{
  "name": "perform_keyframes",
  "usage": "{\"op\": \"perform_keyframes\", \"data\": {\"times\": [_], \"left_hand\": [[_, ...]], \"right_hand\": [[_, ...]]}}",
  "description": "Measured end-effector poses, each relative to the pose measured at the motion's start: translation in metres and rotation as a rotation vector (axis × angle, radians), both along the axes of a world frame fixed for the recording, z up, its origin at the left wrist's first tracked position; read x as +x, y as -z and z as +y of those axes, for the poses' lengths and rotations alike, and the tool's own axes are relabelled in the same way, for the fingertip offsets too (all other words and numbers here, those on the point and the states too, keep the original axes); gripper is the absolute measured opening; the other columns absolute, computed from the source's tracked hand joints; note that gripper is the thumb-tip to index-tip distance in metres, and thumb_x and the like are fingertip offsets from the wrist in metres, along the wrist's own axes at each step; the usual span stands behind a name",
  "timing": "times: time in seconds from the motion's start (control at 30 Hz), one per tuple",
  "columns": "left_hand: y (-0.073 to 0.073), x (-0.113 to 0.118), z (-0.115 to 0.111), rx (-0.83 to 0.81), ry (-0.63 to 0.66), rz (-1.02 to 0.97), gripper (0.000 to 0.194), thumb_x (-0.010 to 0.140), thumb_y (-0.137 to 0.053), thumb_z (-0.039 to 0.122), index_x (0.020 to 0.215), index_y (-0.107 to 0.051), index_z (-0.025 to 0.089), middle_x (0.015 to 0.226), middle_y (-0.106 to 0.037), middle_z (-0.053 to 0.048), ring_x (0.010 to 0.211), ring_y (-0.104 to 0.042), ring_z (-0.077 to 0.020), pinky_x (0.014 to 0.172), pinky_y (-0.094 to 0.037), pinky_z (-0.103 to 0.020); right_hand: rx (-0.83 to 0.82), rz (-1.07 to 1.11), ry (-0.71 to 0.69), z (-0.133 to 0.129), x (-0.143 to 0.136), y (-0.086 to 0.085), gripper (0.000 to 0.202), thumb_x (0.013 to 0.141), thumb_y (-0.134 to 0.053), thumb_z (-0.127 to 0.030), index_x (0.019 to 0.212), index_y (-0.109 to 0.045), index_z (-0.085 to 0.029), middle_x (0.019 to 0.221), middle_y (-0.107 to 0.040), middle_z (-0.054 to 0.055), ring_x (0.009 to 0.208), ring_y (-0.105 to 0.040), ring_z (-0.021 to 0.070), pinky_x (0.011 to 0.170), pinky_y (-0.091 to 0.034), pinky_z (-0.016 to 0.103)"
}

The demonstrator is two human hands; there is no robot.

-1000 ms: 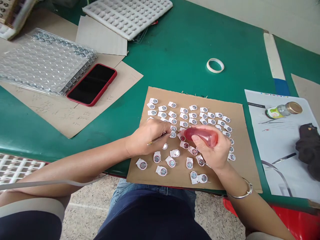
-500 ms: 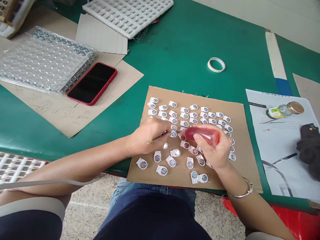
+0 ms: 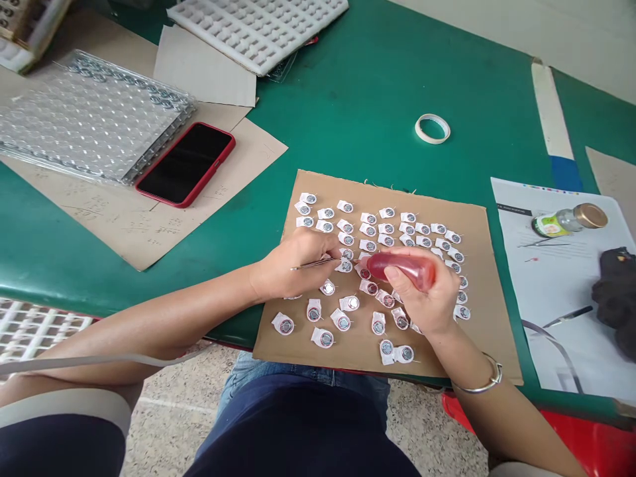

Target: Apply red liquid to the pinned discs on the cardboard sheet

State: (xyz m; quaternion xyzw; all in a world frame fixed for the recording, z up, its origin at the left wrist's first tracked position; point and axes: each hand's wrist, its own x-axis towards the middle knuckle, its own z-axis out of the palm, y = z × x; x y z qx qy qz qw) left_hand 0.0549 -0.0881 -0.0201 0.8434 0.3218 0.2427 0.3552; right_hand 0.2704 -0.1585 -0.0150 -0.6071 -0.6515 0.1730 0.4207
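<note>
My left hand [image 3: 295, 265] is closed around a pair of thin metal tweezers [image 3: 313, 264], whose tips reach a small round metal part on white backing [image 3: 344, 265]. Across from it, my right hand [image 3: 437, 301] grips a soft red squeeze bottle [image 3: 405, 268], tilted with its nozzle pointing left, close to the tweezer tips. Whether nozzle and part touch, I cannot tell. Many such round parts, each on a white tab, lie in loose rows on a brown cardboard sheet [image 3: 477, 358]. My hands hide some of them.
A red-cased phone [image 3: 186, 164] and a clear plastic tray [image 3: 89, 126] lie on cardboard at left. A white foam tray [image 3: 258, 33] is at the back. A tape roll [image 3: 432, 128] lies behind the sheet. At right, a small glass jar [image 3: 569, 220] and black cloth [image 3: 616, 298] rest on paper.
My left hand has shifted slightly upward, and the tweezers now lie flatter, nearly level. The right hand and red squeeze bottle stay almost in place. The whole view has shifted slightly.
</note>
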Motion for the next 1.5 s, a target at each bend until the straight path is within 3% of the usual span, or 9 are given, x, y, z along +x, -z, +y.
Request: {"op": "perform_keyframes", "data": {"times": [1.0, 1.1, 1.17, 1.3, 1.37, 1.5], "left_hand": [[0.002, 0.001, 0.000, -0.017, -0.018, -0.013, 0.010, 0.073, -0.054, 0.008, 0.071, -0.062, 0.014, 0.065, -0.064, 0.000, 0.055, -0.055, -0.0083, 0.049, -0.038, -0.020], [0.000, 0.003, 0.002, -0.038, -0.056, -0.017, 0.009, 0.072, -0.056, 0.010, 0.069, -0.063, 0.014, 0.062, -0.063, 0.001, 0.052, -0.054, -0.0075, 0.047, -0.037, -0.019], [-0.005, 0.004, 0.002, -0.061, -0.083, -0.025, 0.008, 0.071, -0.059, 0.011, 0.067, -0.065, 0.014, 0.059, -0.063, 0.002, 0.049, -0.052, -0.0069, 0.046, -0.038, -0.018], [-0.020, 0.002, -0.004, -0.101, -0.147, -0.046, 0.007, 0.071, -0.060, 0.011, 0.068, -0.065, 0.014, 0.061, -0.064, 0.001, 0.051, -0.053, -0.0073, 0.047, -0.039, -0.018], [-0.026, 0.002, -0.010, -0.079, -0.134, -0.033, 0.007, 0.072, -0.059, 0.010, 0.069, -0.064, 0.014, 0.063, -0.064, 0.000, 0.053, -0.054, -0.0076, 0.047, -0.038, -0.018], [-0.028, 0.001, -0.021, -0.003, -0.066, -0.001, 0.008, 0.071, -0.058, 0.008, 0.069, -0.062, 0.015, 0.056, -0.058, 0.003, 0.048, -0.048, -0.0059, 0.046, -0.035, -0.018]], "right_hand": [[-0.002, 0.040, -0.023, 0.000, -0.001, 0.003, 0.025, 0.071, -0.069, -0.027, 0.094, -0.064, -0.020, 0.091, -0.071, 0.003, 0.082, -0.067, 0.0167, 0.073, -0.056, 0.031], [0.035, 0.144, 0.015, 0.002, 0.006, 0.007, 0.023, 0.071, -0.068, -0.027, 0.093, -0.063, -0.021, 0.091, -0.070, 0.003, 0.082, -0.067, 0.0185, 0.072, -0.056, 0.035], [0.060, 0.301, 0.074, 0.005, 0.012, 0.007, 0.021, 0.073, -0.064, -0.031, 0.092, -0.061, -0.021, 0.088, -0.068, 0.004, 0.077, -0.067, 0.0193, 0.061, -0.056, 0.035], [-0.073, 0.609, 0.083, 0.016, 0.028, -0.015, 0.020, 0.079, -0.054, -0.037, 0.091, -0.054, -0.021, 0.076, -0.067, 0.004, 0.057, -0.066, 0.0185, 0.039, -0.046, 0.028], [-0.147, 0.637, 0.022, 0.022, 0.034, -0.035, 0.021, 0.080, -0.052, -0.040, 0.091, -0.053, -0.022, 0.074, -0.068, 0.004, 0.057, -0.066, 0.0187, 0.040, -0.046, 0.028], [-0.195, 0.564, -0.077, 0.033, 0.037, -0.063, 0.020, 0.080, -0.052, -0.040, 0.092, -0.055, -0.023, 0.085, -0.069, 0.005, 0.075, -0.068, 0.0216, 0.054, -0.051, 0.033]]}}
